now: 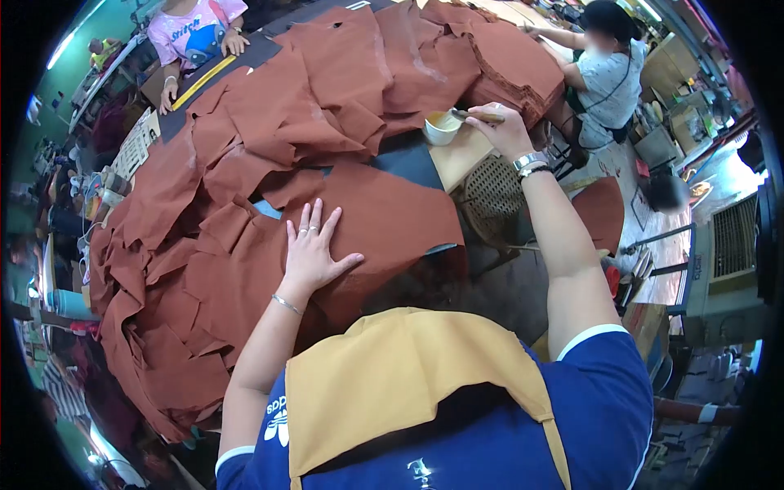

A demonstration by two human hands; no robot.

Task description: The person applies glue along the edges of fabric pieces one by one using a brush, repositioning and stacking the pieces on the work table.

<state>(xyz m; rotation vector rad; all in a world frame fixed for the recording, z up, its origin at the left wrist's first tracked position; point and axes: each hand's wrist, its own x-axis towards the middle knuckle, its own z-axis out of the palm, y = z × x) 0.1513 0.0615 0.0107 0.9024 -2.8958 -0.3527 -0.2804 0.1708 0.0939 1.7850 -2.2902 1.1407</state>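
Palm down with fingers spread, my left hand lies on a reddish-brown sheet at the near part of the table. My right hand is closed around the wooden handle of a brush. The brush's head is at the rim of a small white cup, which stands on a light board at the table's right edge. The cup's contents look yellowish. Many more reddish-brown pieces lie overlapped in a large heap across the table, left of and beyond my hands.
Across the table at the back left, a person's hands are by a yellow ruler. Another person sits at the back right beside a thick stack of brown pieces. A woven stool stands below the board.
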